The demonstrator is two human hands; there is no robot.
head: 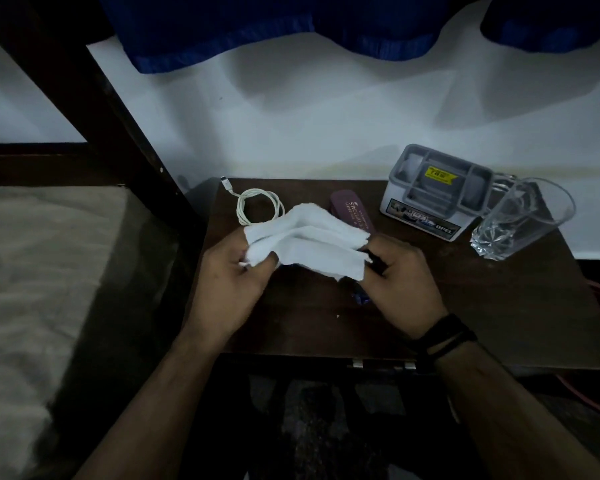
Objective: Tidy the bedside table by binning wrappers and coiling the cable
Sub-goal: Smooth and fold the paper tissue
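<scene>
A folded white tissue (309,244) is stretched between both hands above the dark wooden bedside table (499,317). My left hand (232,289) pinches its left end, and my right hand (402,289) grips its right end. Behind the tissue, at the table's back left, lies a white cable (257,206) wound into a loose coil, its plug pointing toward the wall. A small blue wrapper (361,298) peeks out on the table beneath my right hand, mostly hidden.
A purple spectacle case (352,213) lies behind the tissue. A grey organiser box (437,188) stands at the back right, with a clear drinking glass (523,220) beside it. A bed (32,271) and its dark post are to the left. The wall is close behind.
</scene>
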